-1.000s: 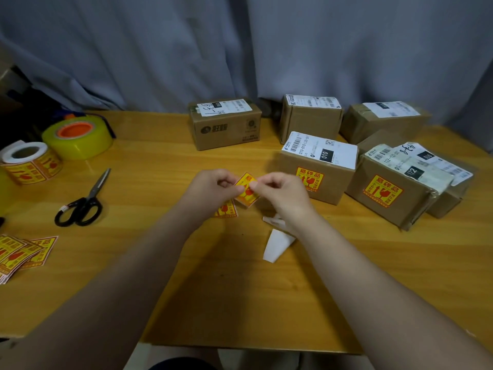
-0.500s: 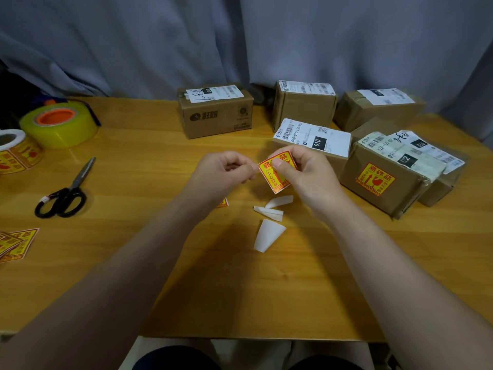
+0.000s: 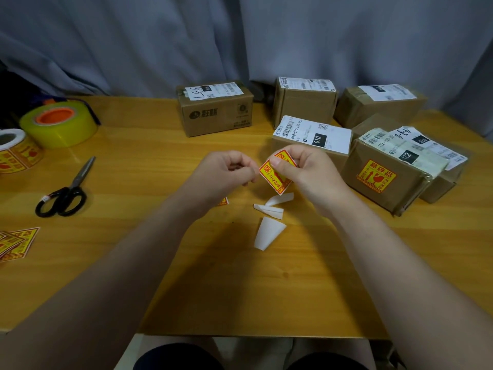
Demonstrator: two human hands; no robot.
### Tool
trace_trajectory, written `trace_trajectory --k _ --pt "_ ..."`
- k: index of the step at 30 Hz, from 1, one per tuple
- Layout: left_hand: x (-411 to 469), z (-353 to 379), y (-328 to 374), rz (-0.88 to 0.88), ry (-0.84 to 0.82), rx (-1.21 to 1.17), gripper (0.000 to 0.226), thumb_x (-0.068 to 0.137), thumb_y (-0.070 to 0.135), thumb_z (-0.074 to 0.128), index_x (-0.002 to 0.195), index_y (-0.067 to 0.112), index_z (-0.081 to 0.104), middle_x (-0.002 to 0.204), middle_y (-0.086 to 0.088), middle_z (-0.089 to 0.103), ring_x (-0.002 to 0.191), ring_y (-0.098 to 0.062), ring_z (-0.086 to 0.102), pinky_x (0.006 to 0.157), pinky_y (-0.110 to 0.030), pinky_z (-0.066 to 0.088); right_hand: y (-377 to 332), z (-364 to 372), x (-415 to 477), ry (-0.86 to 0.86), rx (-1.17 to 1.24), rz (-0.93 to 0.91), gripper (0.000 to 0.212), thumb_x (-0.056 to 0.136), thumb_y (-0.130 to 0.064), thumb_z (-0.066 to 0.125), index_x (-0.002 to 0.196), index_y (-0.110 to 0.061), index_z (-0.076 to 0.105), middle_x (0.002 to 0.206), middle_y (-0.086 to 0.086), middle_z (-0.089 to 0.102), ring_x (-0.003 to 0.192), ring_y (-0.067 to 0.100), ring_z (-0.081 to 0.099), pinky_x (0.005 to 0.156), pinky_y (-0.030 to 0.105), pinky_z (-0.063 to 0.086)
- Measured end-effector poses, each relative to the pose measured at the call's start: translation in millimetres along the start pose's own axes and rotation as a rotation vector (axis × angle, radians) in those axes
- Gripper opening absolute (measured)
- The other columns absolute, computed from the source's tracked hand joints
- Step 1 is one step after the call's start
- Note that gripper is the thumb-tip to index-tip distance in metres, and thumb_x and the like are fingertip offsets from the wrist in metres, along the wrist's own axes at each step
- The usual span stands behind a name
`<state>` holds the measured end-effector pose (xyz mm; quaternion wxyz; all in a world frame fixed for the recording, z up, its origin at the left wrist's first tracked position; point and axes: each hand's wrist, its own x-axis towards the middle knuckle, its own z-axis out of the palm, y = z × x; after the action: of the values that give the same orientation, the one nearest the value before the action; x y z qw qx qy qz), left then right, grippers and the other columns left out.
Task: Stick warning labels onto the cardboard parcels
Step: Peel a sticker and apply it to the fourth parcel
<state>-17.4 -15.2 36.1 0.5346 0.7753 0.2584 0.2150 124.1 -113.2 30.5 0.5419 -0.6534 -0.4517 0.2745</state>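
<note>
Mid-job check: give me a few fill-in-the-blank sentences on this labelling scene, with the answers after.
The hand pinching the warning label is the person's ___ one. The scissors lie to the ___ of that label. The yellow tape roll has an ___ core.
Missing words: right; left; orange.

Smooth wooden table (image 3: 138, 161), matt cardboard parcels (image 3: 213, 121)

The label roll (image 3: 16, 152) and the loose warning labels (image 3: 16, 243) are cropped by the view's left edge.
</note>
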Motion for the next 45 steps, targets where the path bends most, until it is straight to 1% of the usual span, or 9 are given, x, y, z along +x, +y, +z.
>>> trace_trajectory --k 9,18,22,24,26,29,31,34,45 --pt "0 0 0 0.012 -0.032 0.009 0.016 0.087 0.004 0.057 0.076 0.014 0.065 0.070 0.003 0.063 0.058 0.003 0.052 0.053 -0.008 0.041 -3 0 -1 -0.024 -0.028 0.013 0.007 0.089 -0.016 0.061 0.087 -0.019 0.067 0.073 -0.007 0.068 0.068 0.000 0.065 0.061 0.014 0.049" --pt "-1 -2 -1 0.003 -0.059 -0.037 0.017 0.086 0.004 0.057 0.076 0.015 0.065 0.067 0.006 0.063 0.066 -0.007 0.052 0.068 -0.027 0.043 -5 0 0 -0.039 -0.053 0.024 0.007 0.090 -0.018 0.061 0.090 -0.017 0.068 0.075 -0.006 0.069 0.069 0.001 0.065 0.061 0.013 0.049" --pt "1 -1 -2 0.002 -0.056 -0.102 0.019 0.087 0.002 0.055 0.077 0.015 0.063 0.065 0.009 0.062 0.064 -0.006 0.052 0.064 -0.022 0.041 -3 2 1 -0.030 0.040 0.046 0.010 0.088 -0.015 0.062 0.097 -0.011 0.066 0.078 0.001 0.069 0.070 0.005 0.064 0.063 0.016 0.051" --pt "1 1 -3 0.007 -0.026 -0.146 0.020 0.087 0.000 0.054 0.076 0.015 0.063 0.063 0.009 0.062 0.061 -0.003 0.052 0.060 -0.017 0.040 1 7 2 0.046 0.053 0.039 0.025 0.085 -0.015 0.068 0.108 -0.013 0.059 0.086 0.005 0.068 0.077 0.010 0.064 0.069 0.022 0.052" --pt "2 4 -5 0.015 0.027 -0.159 0.019 0.088 0.002 0.055 0.075 0.015 0.063 0.064 0.007 0.062 0.059 -0.001 0.052 0.056 -0.012 0.039 8 13 2 0.216 -0.173 -0.048 0.039 0.080 -0.021 0.073 0.115 -0.020 0.054 0.102 0.001 0.062 0.096 0.012 0.059 0.085 0.028 0.049" --pt "3 8 -7 0.038 0.110 -0.167 0.015 0.088 0.005 0.057 0.077 0.014 0.062 0.068 0.002 0.061 0.059 0.001 0.053 0.057 -0.008 0.039 13 18 -2 0.386 -0.465 -0.332 0.022 0.080 -0.031 0.069 0.102 -0.025 0.066 0.105 -0.011 0.054 0.109 0.012 0.050 0.097 0.038 0.038" --pt "3 9 -7 0.059 0.135 -0.183 0.014 0.088 0.004 0.057 0.078 0.012 0.062 0.069 0.000 0.061 0.061 0.001 0.054 0.058 -0.008 0.040 16 21 -3 0.325 -0.393 -0.425 0.015 0.083 -0.028 0.065 0.094 -0.022 0.072 0.096 -0.011 0.061 0.100 0.010 0.057 0.093 0.040 0.043" --pt "3 9 -6 0.088 0.147 -0.186 0.012 0.089 0.005 0.057 0.080 0.011 0.062 0.071 -0.001 0.061 0.063 0.003 0.056 0.060 -0.008 0.042 16 24 -6 0.218 -0.211 -0.381 0.016 0.086 -0.011 0.064 0.099 -0.015 0.071 0.093 -0.004 0.067 0.093 0.005 0.061 0.086 0.021 0.047" --pt "1 13 -4 0.133 0.153 -0.247 0.017 0.087 -0.002 0.055 0.077 0.010 0.061 0.068 0.000 0.060 0.061 0.002 0.057 0.061 -0.009 0.043 13 24 -10 0.211 -0.020 -0.366 0.022 0.086 -0.003 0.064 0.102 -0.017 0.068 0.088 0.002 0.070 0.088 0.008 0.066 0.079 0.019 0.052"
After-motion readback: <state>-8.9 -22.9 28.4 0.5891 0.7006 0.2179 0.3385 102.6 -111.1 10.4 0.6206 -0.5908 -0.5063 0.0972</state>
